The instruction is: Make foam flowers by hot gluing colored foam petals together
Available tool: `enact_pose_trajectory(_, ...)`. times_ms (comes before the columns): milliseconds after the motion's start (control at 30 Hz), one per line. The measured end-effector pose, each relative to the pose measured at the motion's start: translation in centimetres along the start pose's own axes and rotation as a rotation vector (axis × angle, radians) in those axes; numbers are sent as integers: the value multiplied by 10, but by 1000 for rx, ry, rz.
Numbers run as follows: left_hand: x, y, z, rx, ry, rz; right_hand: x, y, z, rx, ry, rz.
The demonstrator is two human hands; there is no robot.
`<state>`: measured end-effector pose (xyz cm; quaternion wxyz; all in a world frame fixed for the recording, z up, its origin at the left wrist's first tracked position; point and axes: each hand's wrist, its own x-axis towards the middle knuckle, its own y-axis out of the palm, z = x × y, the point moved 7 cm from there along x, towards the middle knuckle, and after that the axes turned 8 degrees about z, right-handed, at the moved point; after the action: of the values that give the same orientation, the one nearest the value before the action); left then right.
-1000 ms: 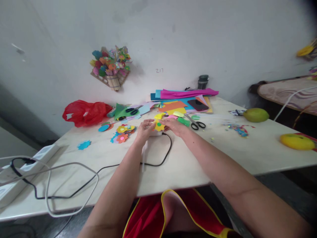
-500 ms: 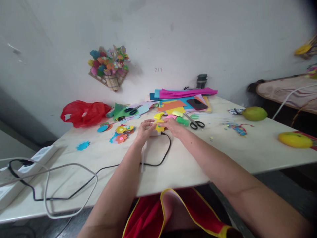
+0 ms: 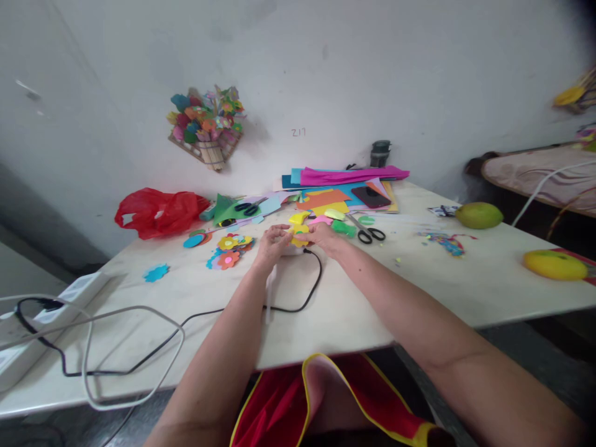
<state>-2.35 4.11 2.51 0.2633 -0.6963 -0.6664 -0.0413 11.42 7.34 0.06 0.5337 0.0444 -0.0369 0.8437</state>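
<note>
Mid-frame, my left hand and right hand pinch a green-centred yellow flower; the flower pile leftward looks finished, the blue flower further left plain.

Yellow flower cutout, green-centred, scalloped edge partly covered, held between left hand and right hand

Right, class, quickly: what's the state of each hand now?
Left hand: closed, holding the yellow flower by one side.
Right hand: closed, holding the yellow flower's opposite side.
</note>
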Motion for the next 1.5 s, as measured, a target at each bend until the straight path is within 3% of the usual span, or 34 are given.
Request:
enact_pose_trajectory(200,0,0,2,13,11,-1,2,-1,1,-88,-53,-31)
enact_pose_trajectory(400,1,-4,6,-6,-3,-31,-7,4,10,35,-24,64)
enact_pose_trajectory(833,0,-1,4,-21,-17,-23,-3,-5,5,56,-41,-31)
enact_pose_trajectory(1100,1,2,-6,166,86,26,-2,-4,2,63,-19,-69)
enact_pose_trajectory(1500,1,2,-8,237,118,46,-3,-4,3,66,-10,-48)
